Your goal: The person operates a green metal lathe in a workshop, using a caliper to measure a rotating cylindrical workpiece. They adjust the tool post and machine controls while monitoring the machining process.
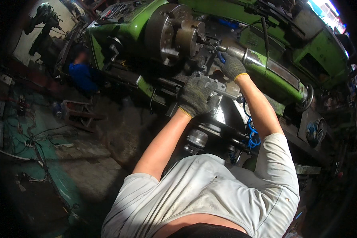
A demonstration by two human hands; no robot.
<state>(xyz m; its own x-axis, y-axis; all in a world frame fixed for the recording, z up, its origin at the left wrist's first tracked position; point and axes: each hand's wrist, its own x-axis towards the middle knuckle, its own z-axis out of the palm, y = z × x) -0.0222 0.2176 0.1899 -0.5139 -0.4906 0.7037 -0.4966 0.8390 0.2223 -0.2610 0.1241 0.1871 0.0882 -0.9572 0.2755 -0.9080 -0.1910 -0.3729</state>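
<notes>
A green metal lathe (135, 23) stands in front of me. Its round chuck (185, 37) is at the far middle, facing the steel tailstock (254, 58) on the right. My left hand (196, 95), in a dark grey knit glove, is curled over the carriage beside a ball-ended lever (228, 94); what its fingers grip is hidden. Farther right, my right hand (231, 66), in a matching glove, closes around a small blue tool (221, 58) near the tailstock's tip. The tool's exact kind does not show.
A coiled blue hose (253, 137) hangs below the carriage. A person in blue (83, 75) is low at the left, near a metal frame (77, 113). Cables (37, 150) run over the floor. A handwheel (308, 97) sits at the tailstock's right end.
</notes>
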